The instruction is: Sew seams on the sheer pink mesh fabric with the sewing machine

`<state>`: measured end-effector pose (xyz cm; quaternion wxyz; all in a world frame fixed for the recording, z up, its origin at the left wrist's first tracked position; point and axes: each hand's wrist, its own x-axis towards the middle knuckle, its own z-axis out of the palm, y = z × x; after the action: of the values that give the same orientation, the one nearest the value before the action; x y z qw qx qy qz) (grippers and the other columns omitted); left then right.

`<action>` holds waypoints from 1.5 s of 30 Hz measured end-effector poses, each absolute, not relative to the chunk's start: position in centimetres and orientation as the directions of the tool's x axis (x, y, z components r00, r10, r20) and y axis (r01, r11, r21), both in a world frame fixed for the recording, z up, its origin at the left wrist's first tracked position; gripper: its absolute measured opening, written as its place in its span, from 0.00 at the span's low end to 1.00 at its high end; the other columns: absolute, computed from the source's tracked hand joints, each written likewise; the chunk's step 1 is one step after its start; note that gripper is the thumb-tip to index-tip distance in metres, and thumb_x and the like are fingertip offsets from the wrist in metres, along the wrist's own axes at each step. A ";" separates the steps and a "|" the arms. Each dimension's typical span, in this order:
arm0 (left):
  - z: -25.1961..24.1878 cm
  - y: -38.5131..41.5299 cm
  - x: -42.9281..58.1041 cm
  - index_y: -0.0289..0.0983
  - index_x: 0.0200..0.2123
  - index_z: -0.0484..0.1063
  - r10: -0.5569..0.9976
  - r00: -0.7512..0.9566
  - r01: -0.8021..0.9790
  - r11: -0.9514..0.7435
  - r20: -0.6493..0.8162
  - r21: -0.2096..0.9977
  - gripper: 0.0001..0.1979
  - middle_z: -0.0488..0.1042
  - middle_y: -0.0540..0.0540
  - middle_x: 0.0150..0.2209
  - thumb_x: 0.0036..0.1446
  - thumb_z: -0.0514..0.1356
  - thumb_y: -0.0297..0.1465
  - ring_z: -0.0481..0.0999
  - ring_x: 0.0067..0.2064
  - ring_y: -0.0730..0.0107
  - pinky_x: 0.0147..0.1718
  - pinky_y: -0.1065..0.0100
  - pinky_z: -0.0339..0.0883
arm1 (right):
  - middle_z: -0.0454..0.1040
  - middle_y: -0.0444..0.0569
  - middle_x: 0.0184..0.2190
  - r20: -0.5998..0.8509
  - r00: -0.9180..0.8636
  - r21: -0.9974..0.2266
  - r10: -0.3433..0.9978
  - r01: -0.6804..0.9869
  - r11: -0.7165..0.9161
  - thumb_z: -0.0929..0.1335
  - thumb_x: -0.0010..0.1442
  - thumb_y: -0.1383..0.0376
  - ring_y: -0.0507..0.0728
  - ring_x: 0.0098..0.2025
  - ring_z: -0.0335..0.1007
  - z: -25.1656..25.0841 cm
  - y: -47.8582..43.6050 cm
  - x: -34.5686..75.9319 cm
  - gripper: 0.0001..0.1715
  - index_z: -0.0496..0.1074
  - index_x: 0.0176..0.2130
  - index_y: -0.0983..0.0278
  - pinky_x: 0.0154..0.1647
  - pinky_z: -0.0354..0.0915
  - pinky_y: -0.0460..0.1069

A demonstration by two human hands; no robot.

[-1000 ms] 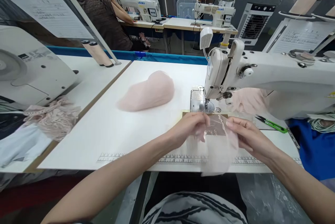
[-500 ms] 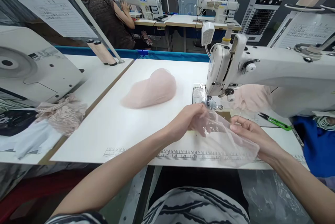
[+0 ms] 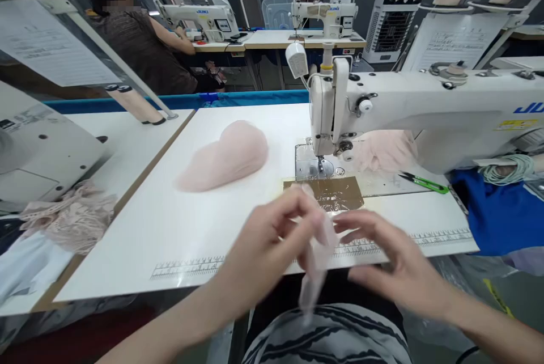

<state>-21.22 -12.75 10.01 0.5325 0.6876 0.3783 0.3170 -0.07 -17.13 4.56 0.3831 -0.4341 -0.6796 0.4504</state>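
Observation:
My left hand [image 3: 276, 239] pinches a thin, sheer pale pink fabric piece [image 3: 317, 265], which hangs down past the table's front edge. Beside it, my right hand [image 3: 391, 262] has its fingers apart, with the fingertips close to the fabric; whether they touch it is hard to tell. Both hands are slightly blurred, in front of the sewing machine [image 3: 335, 109]. Its needle area stands over a metal plate [image 3: 306, 161], and brown tape [image 3: 340, 193] covers the table just before it. A stack of pink sheer cut pieces [image 3: 229, 157] lies on the table to the left.
Green thread snips [image 3: 425, 182] lie right of the needle, near bunched pink fabric [image 3: 385, 149] behind the machine head. A printed ruler [image 3: 187, 267] runs along the front edge. Blue cloth [image 3: 488, 216] sits at right. A co-worker [image 3: 140, 46] sits at another machine.
The fabric was spread between both hands near the needle; now it hangs gathered from my left hand, closer to my body. My right hand has opened. The view has shifted rightward.

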 end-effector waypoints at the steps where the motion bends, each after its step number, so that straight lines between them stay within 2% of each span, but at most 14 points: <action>1: 9.5 -13.2 -20.6 0.38 0.32 0.68 0.831 0.556 0.208 -0.164 0.022 0.964 0.09 0.74 0.53 0.26 0.64 0.55 0.33 0.74 0.24 0.78 0.26 0.75 0.68 | 0.68 0.49 0.50 0.102 -0.385 -0.968 0.917 0.175 0.182 0.74 0.52 0.63 0.58 0.52 0.65 4.7 -17.7 -1.0 0.37 0.60 0.58 0.55 0.52 0.64 0.53; 3: 8.4 -14.0 -19.6 0.39 0.35 0.70 0.789 0.613 0.248 -0.252 0.050 0.935 0.07 0.75 0.52 0.30 0.64 0.54 0.32 0.75 0.28 0.77 0.27 0.76 0.69 | 0.70 0.48 0.48 0.048 -0.393 -0.995 0.918 0.061 0.078 0.74 0.51 0.62 0.58 0.50 0.67 4.6 -18.3 -2.3 0.36 0.61 0.57 0.56 0.51 0.65 0.52; 6: 7.0 -14.6 -19.0 0.43 0.45 0.69 0.759 0.633 0.281 -0.408 0.152 0.869 0.09 0.76 0.52 0.37 0.66 0.51 0.29 0.75 0.31 0.78 0.29 0.77 0.69 | 0.73 0.46 0.37 -0.006 -0.362 -0.997 0.932 -0.065 -0.032 0.65 0.63 0.59 0.55 0.41 0.71 4.3 -18.1 -2.8 0.13 0.69 0.46 0.60 0.44 0.67 0.51; 9: 6.5 -14.4 -19.6 0.46 0.52 0.65 0.731 0.556 0.249 -0.601 0.396 0.759 0.16 0.74 0.49 0.44 0.63 0.55 0.26 0.75 0.37 0.76 0.36 0.74 0.70 | 0.74 0.45 0.30 -0.078 -0.484 -0.981 0.872 -0.120 -0.154 0.61 0.66 0.58 0.53 0.34 0.73 4.4 -17.8 -1.9 0.13 0.70 0.42 0.63 0.42 0.67 0.51; 11: 6.3 -13.7 -20.2 0.47 0.55 0.63 0.730 0.541 0.259 -0.617 0.417 0.743 0.23 0.69 0.46 0.52 0.58 0.61 0.30 0.72 0.49 0.66 0.46 0.66 0.68 | 0.75 0.45 0.30 -0.141 -0.554 -0.952 0.820 -0.152 -0.266 0.61 0.66 0.58 0.52 0.29 0.74 4.8 -17.8 -1.2 0.13 0.70 0.41 0.64 0.37 0.67 0.49; 14: 6.0 -12.0 -20.6 0.49 0.61 0.56 0.705 0.709 0.256 -0.264 0.005 0.930 0.36 0.65 0.43 0.57 0.52 0.65 0.45 0.64 0.58 0.55 0.53 0.57 0.63 | 0.76 0.46 0.28 -0.178 -0.656 -0.909 0.734 -0.176 -0.377 0.62 0.66 0.58 0.50 0.23 0.71 5.1 -17.8 -0.3 0.15 0.71 0.45 0.65 0.28 0.65 0.46; 17: 5.3 -10.4 -20.7 0.42 0.54 0.64 0.458 0.842 0.215 0.201 -0.286 0.956 0.32 0.73 0.42 0.46 0.51 0.60 0.53 0.73 0.47 0.57 0.45 0.59 0.68 | 0.76 0.45 0.24 -0.172 -0.697 -0.912 0.697 -0.155 -0.380 0.62 0.66 0.59 0.49 0.21 0.69 4.9 -17.0 0.5 0.23 0.64 0.57 0.63 0.25 0.65 0.45; 21: 4.5 -9.3 -20.5 0.38 0.42 0.66 0.476 0.755 0.252 0.427 -0.452 0.869 0.20 0.73 0.49 0.30 0.52 0.64 0.44 0.74 0.30 0.71 0.33 0.68 0.67 | 0.76 0.44 0.23 -0.234 -0.684 -0.946 0.691 -0.005 -0.325 0.63 0.65 0.58 0.50 0.22 0.70 4.5 -15.3 1.9 0.30 0.56 0.64 0.61 0.29 0.67 0.47; 25: 3.9 -8.3 -20.1 0.37 0.36 0.64 0.668 0.624 0.351 0.225 -0.406 0.909 0.16 0.68 0.52 0.25 0.53 0.63 0.42 0.69 0.25 0.74 0.25 0.72 0.62 | 0.78 0.50 0.35 -0.222 -0.473 -0.936 0.853 0.347 -0.052 0.62 0.65 0.54 0.57 0.38 0.75 4.2 -13.1 3.8 0.24 0.67 0.57 0.60 0.43 0.69 0.55; 28: 3.4 -7.2 -19.7 0.37 0.34 0.65 0.750 0.619 0.423 -0.069 -0.233 0.903 0.11 0.59 0.56 0.20 0.55 0.60 0.39 0.62 0.23 0.75 0.24 0.73 0.57 | 0.70 0.55 0.54 0.168 -0.147 -0.582 0.975 0.783 0.218 0.61 0.64 0.56 0.66 0.57 0.63 3.3 -10.3 6.0 0.23 0.70 0.55 0.60 0.54 0.62 0.64; 30: 3.2 -6.4 -19.5 0.37 0.33 0.66 0.770 0.621 0.462 -0.203 -0.151 0.864 0.09 0.56 0.57 0.19 0.57 0.59 0.37 0.59 0.23 0.75 0.24 0.73 0.55 | 0.58 0.57 0.63 0.259 -0.157 -0.302 0.953 0.924 0.234 0.59 0.65 0.61 0.70 0.63 0.53 2.3 -8.0 7.8 0.26 0.63 0.61 0.61 0.56 0.59 0.67; 34: 2.9 -5.5 -19.3 0.37 0.34 0.67 0.779 0.618 0.443 -0.236 -0.104 0.865 0.08 0.60 0.55 0.21 0.57 0.59 0.36 0.61 0.23 0.76 0.22 0.74 0.54 | 0.59 0.56 0.62 0.131 -0.244 -0.153 0.961 0.952 0.263 0.56 0.64 0.67 0.68 0.63 0.54 0.5 -3.1 10.6 0.28 0.62 0.61 0.60 0.54 0.63 0.65; 43: 2.9 -5.4 -19.9 0.36 0.35 0.67 0.825 0.558 0.338 -0.128 -0.090 0.932 0.10 0.71 0.49 0.33 0.58 0.61 0.37 0.68 0.31 0.75 0.28 0.73 0.61 | 0.59 0.57 0.62 0.214 -0.178 -0.184 0.960 0.958 0.219 0.59 0.59 0.70 0.71 0.64 0.52 2.7 -1.8 9.4 0.27 0.68 0.56 0.65 0.57 0.57 0.68; 45: 3.1 -5.6 -19.6 0.36 0.36 0.68 0.816 0.574 0.348 -0.158 -0.077 0.924 0.10 0.72 0.49 0.35 0.58 0.61 0.37 0.70 0.34 0.73 0.31 0.71 0.63 | 0.65 0.53 0.59 0.263 -0.160 -0.244 0.951 0.943 0.226 0.58 0.60 0.68 0.65 0.56 0.64 3.9 -3.9 6.9 0.24 0.71 0.53 0.62 0.49 0.66 0.61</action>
<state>-19.61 -5.57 3.12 0.5102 0.7256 0.4010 0.2290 6.93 -3.95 3.92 0.1821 -0.6218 -0.7616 0.0114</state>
